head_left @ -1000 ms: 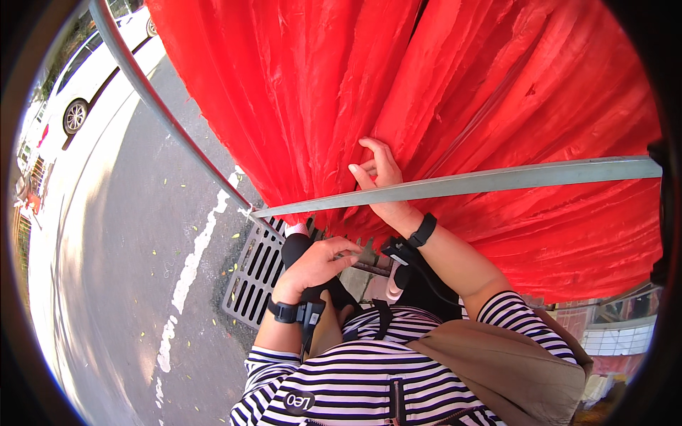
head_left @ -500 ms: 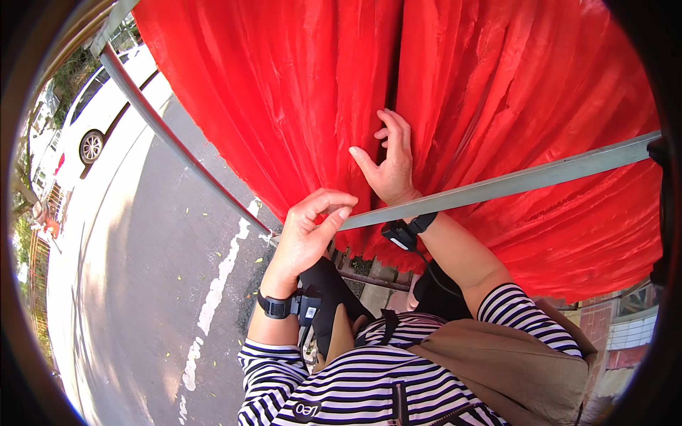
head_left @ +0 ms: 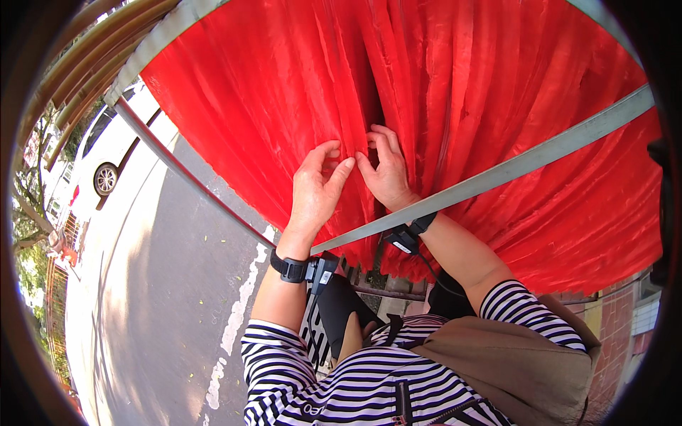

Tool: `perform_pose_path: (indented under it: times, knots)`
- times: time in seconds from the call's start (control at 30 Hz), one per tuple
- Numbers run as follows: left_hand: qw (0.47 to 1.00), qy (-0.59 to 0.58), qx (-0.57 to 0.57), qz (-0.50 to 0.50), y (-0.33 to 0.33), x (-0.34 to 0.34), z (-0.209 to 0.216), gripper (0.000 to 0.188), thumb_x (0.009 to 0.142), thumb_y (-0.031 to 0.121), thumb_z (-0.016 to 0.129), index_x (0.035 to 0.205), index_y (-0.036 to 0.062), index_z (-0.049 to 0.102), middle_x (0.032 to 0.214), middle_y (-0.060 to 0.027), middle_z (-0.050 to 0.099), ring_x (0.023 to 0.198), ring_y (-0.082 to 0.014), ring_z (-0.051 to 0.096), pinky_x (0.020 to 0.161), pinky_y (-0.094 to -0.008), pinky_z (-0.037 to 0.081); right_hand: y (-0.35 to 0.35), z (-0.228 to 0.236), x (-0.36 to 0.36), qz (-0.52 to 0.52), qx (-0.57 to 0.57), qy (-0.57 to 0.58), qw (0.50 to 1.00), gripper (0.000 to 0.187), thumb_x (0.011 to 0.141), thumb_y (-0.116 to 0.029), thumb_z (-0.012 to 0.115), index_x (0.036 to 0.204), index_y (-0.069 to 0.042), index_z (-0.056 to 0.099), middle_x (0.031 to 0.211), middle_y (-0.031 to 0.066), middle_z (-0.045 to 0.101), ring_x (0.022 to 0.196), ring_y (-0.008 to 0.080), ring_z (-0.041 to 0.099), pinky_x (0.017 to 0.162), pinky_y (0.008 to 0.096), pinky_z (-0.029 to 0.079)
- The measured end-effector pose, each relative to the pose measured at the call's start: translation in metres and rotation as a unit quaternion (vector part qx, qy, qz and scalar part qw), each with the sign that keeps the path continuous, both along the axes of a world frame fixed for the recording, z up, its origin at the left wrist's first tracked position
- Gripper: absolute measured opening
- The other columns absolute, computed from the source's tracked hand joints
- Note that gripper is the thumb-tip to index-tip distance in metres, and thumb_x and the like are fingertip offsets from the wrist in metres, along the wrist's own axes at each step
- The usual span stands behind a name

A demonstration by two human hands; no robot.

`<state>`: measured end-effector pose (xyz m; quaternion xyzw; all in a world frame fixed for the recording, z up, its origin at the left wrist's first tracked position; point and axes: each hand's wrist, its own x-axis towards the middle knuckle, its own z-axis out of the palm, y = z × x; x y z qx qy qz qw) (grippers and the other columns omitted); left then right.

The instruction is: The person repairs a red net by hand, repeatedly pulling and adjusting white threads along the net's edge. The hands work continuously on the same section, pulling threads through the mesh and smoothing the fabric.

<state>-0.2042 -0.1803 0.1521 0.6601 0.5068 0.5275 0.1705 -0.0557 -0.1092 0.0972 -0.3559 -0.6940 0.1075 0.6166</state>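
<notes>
A large mass of thin, glossy red sheeting (head_left: pixel 455 92) hangs in many close vertical folds in front of me, with a dark gap down its middle. Left of that gap, my left hand (head_left: pixel 316 186) is closed, thumb and fingers pinching a fold. My right hand (head_left: pixel 388 177) reaches past a grey metal bar (head_left: pixel 497 174) and lies close beside it, thumb and curled fingers round the fold's edge by the gap. The two thumbs nearly meet. Both wrists carry black straps with small boxes.
The slanting bar crosses over my right forearm. A curved metal rail (head_left: pixel 188 174) runs along the left of the sheeting. Beyond it are a grey road (head_left: pixel 163 284) with a white line and a parked white car (head_left: pixel 117 138). Brown pipes (head_left: pixel 92 64) stand at the upper left.
My left hand has moved up and right from beside the bar to the red folds. My right hand has shifted slightly down and left, closing on a fold. The view has tilted a little.
</notes>
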Motion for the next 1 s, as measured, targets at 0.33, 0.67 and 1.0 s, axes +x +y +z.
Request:
perform_pose_path:
  times: [0.33,0.67,1.0]
  knots:
    - [0.979,0.159,0.042,0.123,0.03,0.016,0.019,0.036,0.094,0.03,0.069,0.078,-0.0007,0.062,0.074,-0.0237,0.063,0.071,-0.0456,0.063,0.061,-0.0498,0.05,-0.006,0.004,0.011,0.041,0.021,-0.027,0.999,0.014,0.093,-0.006,0.066,0.096,0.008,0.062,0.109,0.0227,0.063,0.094,0.041,0.064,0.081,0.0424,0.053]
    - [0.987,0.082,0.053,0.126,0.036,-0.004,0.011,0.041,0.097,0.028,0.071,0.072,-0.0034,0.06,0.056,-0.0177,0.051,0.05,-0.0199,0.047,0.049,-0.0374,0.04,-0.012,0.005,0.035,0.046,0.022,-0.025,0.998,0.013,0.095,-0.005,0.063,0.099,0.007,0.065,0.104,0.0216,0.065,0.092,0.0382,0.065,0.08,0.0393,0.052]
    - [0.99,0.052,0.02,0.131,0.044,-0.019,0.016,0.038,0.099,0.028,0.069,0.079,-0.0039,0.067,0.058,-0.0102,0.052,0.057,-0.0108,0.045,0.053,-0.0332,0.042,-0.012,0.01,0.068,0.004,0.051,-0.033,0.998,0.019,0.097,-0.008,0.06,0.084,0.007,0.058,0.105,0.0234,0.065,0.087,0.0376,0.064,0.078,0.0403,0.053]
